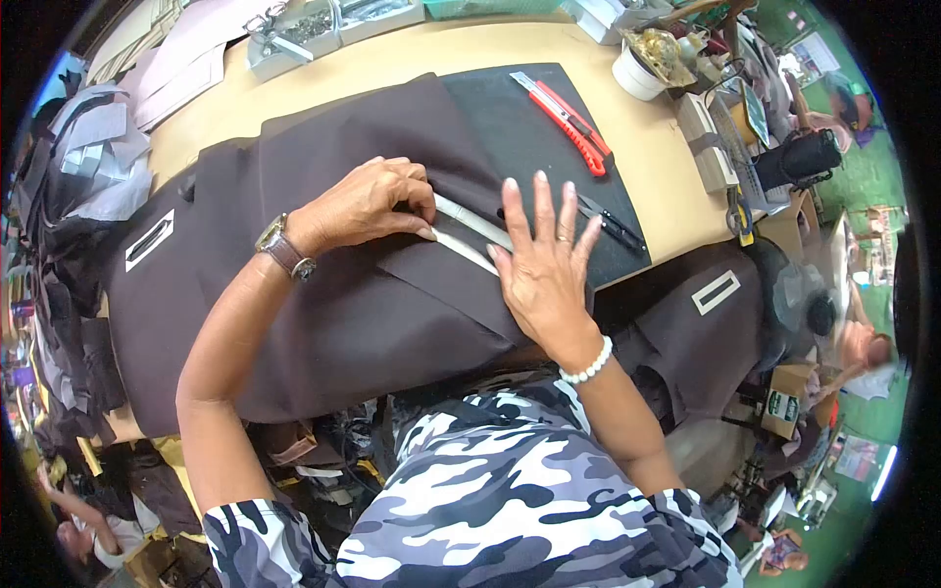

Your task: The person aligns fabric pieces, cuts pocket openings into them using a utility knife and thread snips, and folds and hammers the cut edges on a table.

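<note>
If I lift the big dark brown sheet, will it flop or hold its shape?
Likely floppy: the brown sheet shows loose waves toward its far edge. It would probably sag if lifted at one point, being broad and spread across much of the table.

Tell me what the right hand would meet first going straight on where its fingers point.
The right hand would likely meet the red utility knife with a silvery blade, lying on the flat black mat; the hand's height is unclear, so it might pass above.
</note>
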### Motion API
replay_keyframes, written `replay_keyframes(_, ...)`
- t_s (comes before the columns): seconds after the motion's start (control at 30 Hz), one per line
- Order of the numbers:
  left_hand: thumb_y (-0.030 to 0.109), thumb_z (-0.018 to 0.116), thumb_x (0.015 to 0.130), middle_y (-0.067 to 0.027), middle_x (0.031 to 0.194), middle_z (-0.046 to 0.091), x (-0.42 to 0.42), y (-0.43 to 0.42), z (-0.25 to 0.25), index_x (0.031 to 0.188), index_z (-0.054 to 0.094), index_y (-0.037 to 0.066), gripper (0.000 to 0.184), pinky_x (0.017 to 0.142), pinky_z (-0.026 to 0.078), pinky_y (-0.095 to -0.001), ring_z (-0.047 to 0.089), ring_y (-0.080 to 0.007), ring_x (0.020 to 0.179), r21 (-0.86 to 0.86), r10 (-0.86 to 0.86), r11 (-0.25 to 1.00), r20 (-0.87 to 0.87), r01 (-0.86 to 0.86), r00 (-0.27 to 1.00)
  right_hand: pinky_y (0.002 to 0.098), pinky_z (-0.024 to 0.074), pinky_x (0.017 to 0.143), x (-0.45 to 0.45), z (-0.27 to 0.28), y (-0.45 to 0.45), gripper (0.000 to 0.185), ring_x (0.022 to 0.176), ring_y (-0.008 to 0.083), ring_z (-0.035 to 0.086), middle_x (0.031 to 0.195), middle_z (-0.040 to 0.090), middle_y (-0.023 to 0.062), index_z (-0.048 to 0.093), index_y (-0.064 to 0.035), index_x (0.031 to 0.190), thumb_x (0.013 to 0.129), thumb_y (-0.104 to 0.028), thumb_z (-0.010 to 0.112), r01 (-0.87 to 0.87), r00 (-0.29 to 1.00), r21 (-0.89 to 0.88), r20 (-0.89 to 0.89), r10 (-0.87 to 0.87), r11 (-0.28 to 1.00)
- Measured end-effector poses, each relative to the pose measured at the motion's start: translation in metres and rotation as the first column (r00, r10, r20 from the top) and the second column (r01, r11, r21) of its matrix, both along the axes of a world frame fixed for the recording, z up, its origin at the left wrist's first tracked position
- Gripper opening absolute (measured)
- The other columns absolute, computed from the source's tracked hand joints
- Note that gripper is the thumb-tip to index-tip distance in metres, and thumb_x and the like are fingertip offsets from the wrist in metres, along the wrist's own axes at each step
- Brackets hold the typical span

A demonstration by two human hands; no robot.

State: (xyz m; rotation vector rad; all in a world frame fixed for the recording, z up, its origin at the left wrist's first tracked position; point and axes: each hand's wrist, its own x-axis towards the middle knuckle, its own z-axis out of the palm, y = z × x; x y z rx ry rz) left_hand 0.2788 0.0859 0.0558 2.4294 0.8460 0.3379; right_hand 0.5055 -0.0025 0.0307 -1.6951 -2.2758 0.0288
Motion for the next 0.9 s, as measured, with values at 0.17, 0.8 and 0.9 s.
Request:
replay_keyframes(0.17,0.027,0.073,0.071,-0.0050,0.082,0.054,-0.006,-0.003,-0.003,0.083,0.059,0.007,0.027,0.077,0.040,-0.0369,0.052,-0.0240,0.084,0.058,0.067,0.996,0.036,-0.069,0.997,0.0716,0.0127,0.098,-0.023,-0.007,0.020,0.072,0.134,0.0455,0.014,0.148,0.017,0.0182,0.021,-0.0217,0.145,0.084,-0.029,0.058,-0.076,0.997,0.050,0.001,0.076,0.996)
replay_keyframes(0.8,0.019,0.071,0.072,-0.0125,0.105,0.055,-0.015,-0.039,0.006,0.106,0.057,0.003,0.040,0.088,0.044,-0.0384,0.053,-0.0304,0.101,0.196,0.195,0.963,-0.050,-0.182,0.979,0.0648,0.0127,0.104,-0.017,0.029,0.069,0.101,0.135,0.0433,0.018,0.145,0.024,0.0207,0.018,-0.0090,0.144,0.067,-0.046,0.072,-0.371,0.926,-0.143,-0.130,0.354,0.918)
replay_keyframes(0.9,0.007,0.063,0.071,-0.0130,0.106,0.057,0.014,-0.075,0.006,0.103,0.058,0.003,0.033,0.084,0.045,-0.0390,0.055,-0.0286,0.099,0.469,0.302,0.846,-0.024,-0.256,0.953,0.0559,0.0211,0.106,-0.033,0.035,0.110,0.077,0.133,0.0359,0.028,0.142,0.035,0.0170,0.032,-0.0050,0.139,0.079,-0.042,0.063,-0.410,0.908,-0.026,-0.113,0.404,0.912)
